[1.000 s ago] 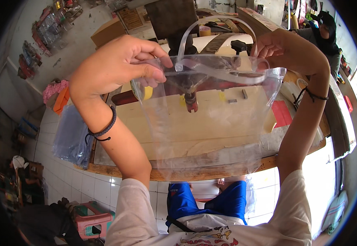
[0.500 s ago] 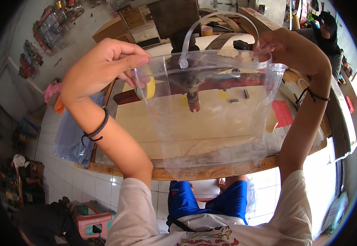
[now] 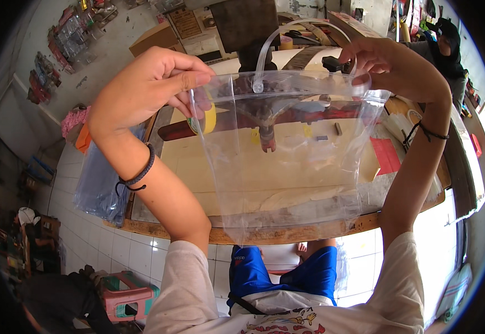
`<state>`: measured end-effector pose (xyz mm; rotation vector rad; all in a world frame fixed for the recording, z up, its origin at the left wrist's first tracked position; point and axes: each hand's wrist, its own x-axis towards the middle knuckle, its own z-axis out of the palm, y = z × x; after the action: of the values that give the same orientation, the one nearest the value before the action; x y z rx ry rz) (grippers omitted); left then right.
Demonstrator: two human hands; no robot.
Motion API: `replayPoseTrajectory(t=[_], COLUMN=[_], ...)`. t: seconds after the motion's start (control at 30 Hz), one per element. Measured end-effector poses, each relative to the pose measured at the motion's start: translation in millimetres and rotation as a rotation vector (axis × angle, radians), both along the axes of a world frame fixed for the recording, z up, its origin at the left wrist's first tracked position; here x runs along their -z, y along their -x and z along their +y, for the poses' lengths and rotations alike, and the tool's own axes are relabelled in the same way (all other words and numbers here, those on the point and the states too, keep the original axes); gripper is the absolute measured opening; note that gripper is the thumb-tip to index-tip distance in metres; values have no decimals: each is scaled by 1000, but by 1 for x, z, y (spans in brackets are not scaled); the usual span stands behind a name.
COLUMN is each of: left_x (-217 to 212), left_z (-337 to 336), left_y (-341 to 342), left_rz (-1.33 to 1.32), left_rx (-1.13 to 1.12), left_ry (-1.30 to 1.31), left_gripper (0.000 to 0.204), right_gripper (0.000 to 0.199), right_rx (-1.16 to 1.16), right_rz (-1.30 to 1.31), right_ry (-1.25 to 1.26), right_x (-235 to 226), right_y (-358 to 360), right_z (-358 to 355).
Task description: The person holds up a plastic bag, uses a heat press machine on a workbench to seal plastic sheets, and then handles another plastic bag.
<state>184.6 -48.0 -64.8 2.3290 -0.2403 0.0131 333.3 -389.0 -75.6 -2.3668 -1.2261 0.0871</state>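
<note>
A clear plastic bag [image 3: 292, 172] hangs upright in front of me, above the near part of the table. My left hand [image 3: 159, 83] pinches its upper left corner between thumb and fingers. At the upper right corner, my right hand [image 3: 390, 69] has its fingers curled round the rim, beside the end of the handle. The bag's clear tube-like handle [image 3: 304, 22] arches above the opening. A yellow tape roll [image 3: 210, 119] shows just below my left fingers, partly seen through the bag.
Behind the bag stands a machine with a dark head [image 3: 245, 25] and a red bar [image 3: 175, 131]. A tan sheet [image 3: 181, 167] covers much of the table. Bluish plastic sheets [image 3: 100, 183] hang at its left edge. Another person [image 3: 446, 50] is at the far right.
My left hand and the bag's left side have shifted slightly right. The fingers of my right hand have moved along the rim and spread somewhat. The bag's top edge looks straighter.
</note>
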Motion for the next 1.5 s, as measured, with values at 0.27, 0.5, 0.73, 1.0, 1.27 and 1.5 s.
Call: replayPoseTrajectory(t=[0.27, 0.5, 0.73, 1.0, 1.27, 1.5], left_x=[-8, -6, -6, -6, -5, -4], left_z=[-8, -9, -14, -11, -17, -44], left_y=[-1, 6, -2, 6, 10, -2], left_rz=[75, 118, 122, 67, 34, 12], left_rx=[13, 20, 47, 52, 54, -10], left_ry=[17, 60, 19, 2, -44, -308], left_gripper=[33, 40, 35, 28, 32, 32], right_gripper=[25, 17, 14, 15, 13, 16], right_rx=[-47, -34, 115, 177, 269, 45], right_rz=[34, 117, 30, -14, 40, 78], right_ry=[-273, -525, -565, -495, -372, -416], right_x=[-2, -11, -21, -20, -20, -21], right_y=[0, 17, 31, 33, 33, 42], right_z=[6, 20, 18, 23, 26, 32])
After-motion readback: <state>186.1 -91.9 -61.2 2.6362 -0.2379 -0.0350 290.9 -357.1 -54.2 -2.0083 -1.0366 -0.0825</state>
